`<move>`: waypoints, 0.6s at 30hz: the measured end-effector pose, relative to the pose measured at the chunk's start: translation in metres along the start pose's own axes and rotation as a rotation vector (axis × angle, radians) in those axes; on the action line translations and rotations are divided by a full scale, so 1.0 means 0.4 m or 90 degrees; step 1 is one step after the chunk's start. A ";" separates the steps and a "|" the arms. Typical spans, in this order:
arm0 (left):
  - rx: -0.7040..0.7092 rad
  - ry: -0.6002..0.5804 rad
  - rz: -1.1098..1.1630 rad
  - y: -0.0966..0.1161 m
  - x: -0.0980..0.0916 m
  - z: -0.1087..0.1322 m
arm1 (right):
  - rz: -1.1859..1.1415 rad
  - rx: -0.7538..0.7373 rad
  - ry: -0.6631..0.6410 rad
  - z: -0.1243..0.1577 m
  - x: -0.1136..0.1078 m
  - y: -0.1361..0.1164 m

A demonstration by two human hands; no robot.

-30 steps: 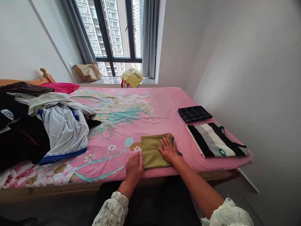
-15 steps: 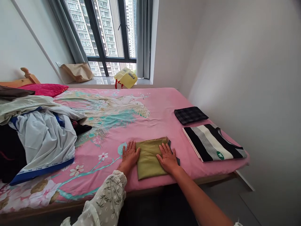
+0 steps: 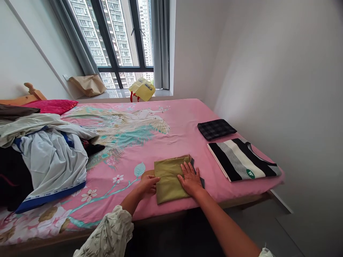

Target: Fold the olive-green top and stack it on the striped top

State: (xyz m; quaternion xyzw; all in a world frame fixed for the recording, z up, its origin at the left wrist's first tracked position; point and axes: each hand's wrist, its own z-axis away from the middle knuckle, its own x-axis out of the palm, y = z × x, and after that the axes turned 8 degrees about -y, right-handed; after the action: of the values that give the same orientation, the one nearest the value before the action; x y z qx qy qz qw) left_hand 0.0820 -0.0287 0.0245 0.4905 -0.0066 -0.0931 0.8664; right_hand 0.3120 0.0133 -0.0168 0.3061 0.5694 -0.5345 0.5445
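Note:
A folded olive-green garment (image 3: 171,182) lies near the front edge of the bed, with a dark grey part showing along its right side. My left hand (image 3: 148,184) is at the garment's left edge, its thumb and fingers closed on the fabric there. Flat on the right half of the cloth rests my right hand (image 3: 190,179), fingers extended and spread a little. Some of the garment is hidden under that palm.
Farther right on the pink bedsheet (image 3: 184,132) are a folded dark checked cloth (image 3: 216,129) and a folded striped top (image 3: 242,160). A heap of clothes (image 3: 53,160) covers the left side. A yellow bag (image 3: 143,89) and a brown paper bag (image 3: 89,85) stand by the window.
My left hand has gone from lying flat at the garment's left side to closing on its edge, slightly lower. My right hand stays flat on the cloth.

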 end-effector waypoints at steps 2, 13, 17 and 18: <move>-0.012 -0.032 0.072 0.022 0.011 -0.007 | -0.017 -0.008 0.009 -0.001 -0.007 -0.002; 0.055 -0.157 0.108 0.324 0.126 0.025 | -0.639 0.057 0.251 0.172 -0.076 -0.051; 0.121 -0.244 -0.077 0.495 0.158 0.110 | -0.990 0.018 -0.052 0.160 -0.148 -0.064; 0.151 -0.272 -0.169 0.517 0.166 0.144 | -1.005 -0.049 -0.076 0.147 -0.165 -0.064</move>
State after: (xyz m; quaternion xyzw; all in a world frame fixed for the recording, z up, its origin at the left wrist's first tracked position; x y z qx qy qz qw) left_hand 0.1734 0.0150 0.2251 0.5545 -0.1358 -0.3061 0.7618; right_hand 0.3200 -0.0329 0.0623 -0.2362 0.6061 -0.7582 0.0440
